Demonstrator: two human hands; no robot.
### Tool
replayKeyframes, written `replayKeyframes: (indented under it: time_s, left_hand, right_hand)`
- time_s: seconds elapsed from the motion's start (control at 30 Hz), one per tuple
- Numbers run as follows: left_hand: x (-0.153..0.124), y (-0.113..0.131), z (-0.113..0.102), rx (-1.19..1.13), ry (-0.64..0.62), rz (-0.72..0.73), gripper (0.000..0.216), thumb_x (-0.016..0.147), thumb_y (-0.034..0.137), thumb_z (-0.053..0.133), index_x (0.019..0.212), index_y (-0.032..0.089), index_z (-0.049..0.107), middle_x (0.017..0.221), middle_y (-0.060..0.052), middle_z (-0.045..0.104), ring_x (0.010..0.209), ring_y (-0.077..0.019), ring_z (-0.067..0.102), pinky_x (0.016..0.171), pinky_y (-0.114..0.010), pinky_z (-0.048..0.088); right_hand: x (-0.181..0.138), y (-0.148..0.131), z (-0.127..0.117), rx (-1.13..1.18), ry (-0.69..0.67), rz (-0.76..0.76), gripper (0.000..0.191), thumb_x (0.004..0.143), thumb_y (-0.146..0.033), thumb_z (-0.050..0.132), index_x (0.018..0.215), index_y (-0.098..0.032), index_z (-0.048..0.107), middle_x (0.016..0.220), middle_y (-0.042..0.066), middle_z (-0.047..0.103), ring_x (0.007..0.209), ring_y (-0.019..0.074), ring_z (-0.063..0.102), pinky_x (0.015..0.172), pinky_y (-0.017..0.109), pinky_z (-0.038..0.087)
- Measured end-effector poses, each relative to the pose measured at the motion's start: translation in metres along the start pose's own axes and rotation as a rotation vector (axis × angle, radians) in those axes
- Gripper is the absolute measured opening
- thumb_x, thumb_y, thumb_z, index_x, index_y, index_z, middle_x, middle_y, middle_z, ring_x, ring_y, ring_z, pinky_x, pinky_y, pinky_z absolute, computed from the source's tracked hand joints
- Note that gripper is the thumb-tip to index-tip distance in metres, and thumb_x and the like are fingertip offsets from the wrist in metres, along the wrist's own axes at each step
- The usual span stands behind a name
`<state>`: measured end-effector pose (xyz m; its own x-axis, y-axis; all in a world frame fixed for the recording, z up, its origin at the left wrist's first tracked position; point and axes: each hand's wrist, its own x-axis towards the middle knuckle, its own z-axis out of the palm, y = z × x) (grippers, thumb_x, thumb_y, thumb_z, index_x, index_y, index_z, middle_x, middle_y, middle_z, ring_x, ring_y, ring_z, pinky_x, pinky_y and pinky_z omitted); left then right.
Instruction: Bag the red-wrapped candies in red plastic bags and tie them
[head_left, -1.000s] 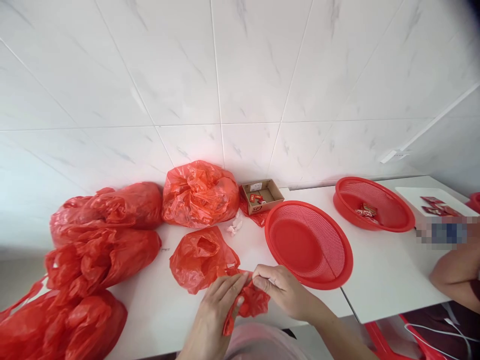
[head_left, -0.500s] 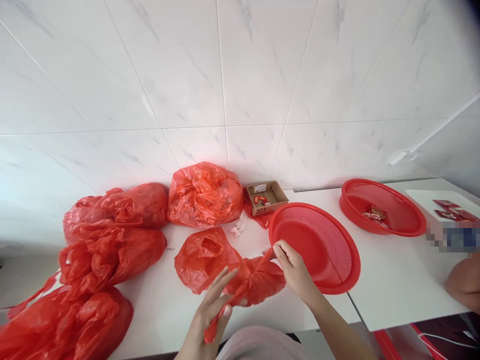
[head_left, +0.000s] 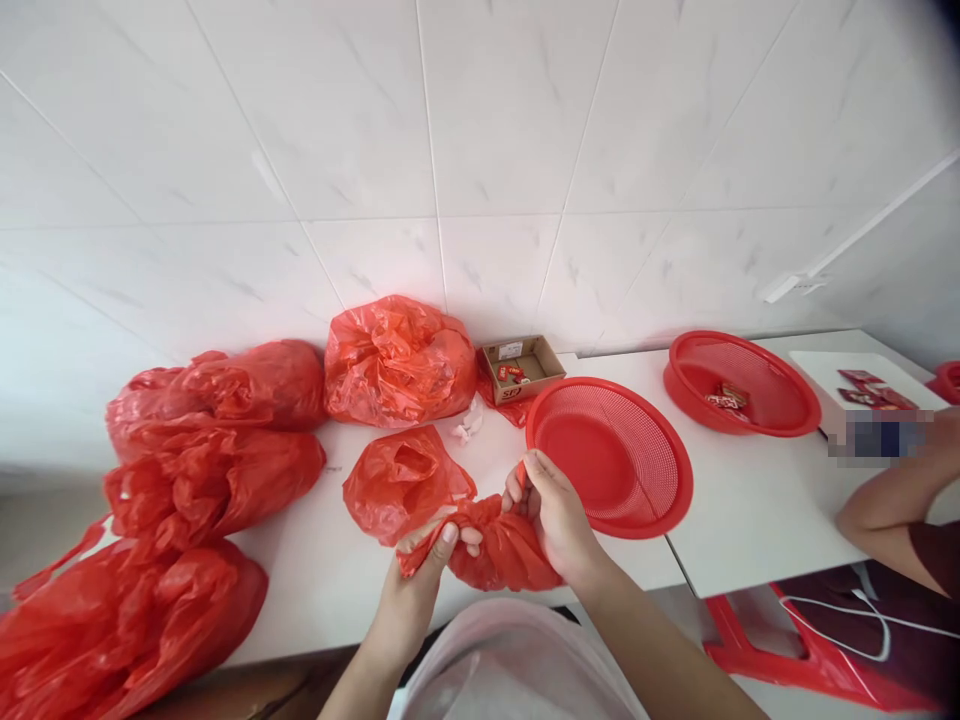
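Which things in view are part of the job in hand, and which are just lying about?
In use:
small red bag, gripped by left hand and right hand

Apparently just lying about:
second red bag
bulging red bags
nearer basket
farther basket
cardboard box
crumpled white scrap

Head cam, fwd & down over tbl [head_left: 296, 585]

The left fingers [head_left: 472, 538] have closed on the red bag [head_left: 508, 556].

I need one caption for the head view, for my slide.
Left grip and right grip hold a gathered red bag near a perforated red basket.
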<state>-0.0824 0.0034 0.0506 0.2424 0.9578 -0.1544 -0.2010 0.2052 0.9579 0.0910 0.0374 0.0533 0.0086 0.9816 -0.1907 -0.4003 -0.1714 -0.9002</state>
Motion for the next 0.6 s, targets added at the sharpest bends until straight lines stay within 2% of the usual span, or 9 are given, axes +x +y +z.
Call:
replayKeyframes:
  time_s: [0.1, 0.17, 0.23, 0.3, 0.37, 0.47, 0.53, 0.6]
  left_hand:
    - [0.000, -0.004, 0.001, 0.063, 0.032, 0.004, 0.037, 0.094, 0.044, 0.050, 0.091, 0.015, 0.072, 0.097, -0.008, 0.068, 0.095, -0.0213, 0.059, 0.085, -0.032, 0.047]
    - [0.004, -0.008, 0.002, 0.040, 0.126, 0.024, 0.035, 0.092, 0.046, 0.053, 0.094, 0.016, 0.072, 0.099, -0.008, 0.068, 0.098, -0.0216, 0.059, 0.087, -0.032, 0.047]
    - [0.009, -0.010, 0.004, 0.012, 0.172, 0.008, 0.032, 0.087, 0.044, 0.062, 0.100, 0.017, 0.072, 0.097, -0.006, 0.069, 0.097, -0.0204, 0.060, 0.087, -0.031, 0.048]
    - [0.014, -0.010, 0.006, -0.009, 0.117, -0.053, 0.037, 0.082, 0.041, 0.069, 0.110, 0.017, 0.071, 0.094, -0.006, 0.070, 0.092, -0.0192, 0.062, 0.084, -0.031, 0.049]
    - [0.018, -0.011, 0.009, -0.007, 0.002, -0.099, 0.038, 0.080, 0.038, 0.072, 0.110, 0.015, 0.071, 0.090, -0.006, 0.070, 0.087, -0.0194, 0.063, 0.082, -0.031, 0.050]
    - [0.019, -0.014, 0.015, 0.054, -0.078, -0.063, 0.023, 0.078, 0.035, 0.073, 0.086, 0.014, 0.073, 0.083, -0.006, 0.071, 0.083, -0.0191, 0.063, 0.079, -0.031, 0.050]
    - [0.018, -0.017, 0.019, 0.086, -0.045, -0.036, 0.025, 0.080, 0.037, 0.071, 0.072, 0.013, 0.071, 0.075, -0.004, 0.070, 0.074, -0.0169, 0.062, 0.073, -0.029, 0.049]
    - [0.017, -0.018, 0.020, 0.057, -0.007, -0.033, 0.029, 0.082, 0.040, 0.069, 0.070, 0.013, 0.071, 0.069, -0.003, 0.068, 0.069, -0.0160, 0.060, 0.070, -0.028, 0.049]
  right_hand:
    - [0.011, 0.005, -0.008, -0.021, 0.056, -0.030, 0.041, 0.090, -0.056, 0.050, 0.070, -0.022, 0.040, 0.065, -0.004, 0.050, 0.058, 0.0121, 0.053, 0.060, 0.025, 0.046]
    - [0.013, 0.002, -0.012, -0.142, 0.114, -0.085, 0.039, 0.091, -0.057, 0.048, 0.074, -0.022, 0.042, 0.069, -0.003, 0.053, 0.060, 0.0125, 0.054, 0.059, 0.025, 0.046]
    - [0.009, -0.006, -0.013, -0.303, 0.114, -0.169, 0.035, 0.095, -0.053, 0.045, 0.077, -0.023, 0.045, 0.071, -0.002, 0.055, 0.062, 0.0129, 0.055, 0.060, 0.026, 0.047]
    - [0.001, -0.015, -0.010, -0.510, -0.001, -0.289, 0.031, 0.097, -0.047, 0.042, 0.080, -0.023, 0.051, 0.074, 0.000, 0.057, 0.067, 0.0140, 0.056, 0.066, 0.028, 0.048]
    - [-0.006, -0.023, -0.004, -0.757, -0.176, -0.443, 0.028, 0.097, -0.040, 0.046, 0.080, -0.022, 0.059, 0.085, 0.004, 0.062, 0.081, 0.0169, 0.059, 0.079, 0.034, 0.048]
    - [-0.010, -0.027, 0.004, -1.021, -0.360, -0.631, 0.025, 0.096, -0.034, 0.052, 0.080, -0.023, 0.068, 0.111, 0.007, 0.064, 0.106, 0.0224, 0.056, 0.097, 0.043, 0.040]
    - [-0.008, -0.025, 0.007, -1.047, -0.416, -0.651, 0.026, 0.097, -0.034, 0.051, 0.081, -0.024, 0.070, 0.119, 0.006, 0.062, 0.114, 0.0231, 0.053, 0.101, 0.044, 0.038]
    - [-0.004, -0.021, 0.007, -1.017, -0.429, -0.585, 0.023, 0.098, -0.035, 0.048, 0.095, -0.025, 0.069, 0.115, 0.006, 0.064, 0.111, 0.0212, 0.056, 0.098, 0.041, 0.040]
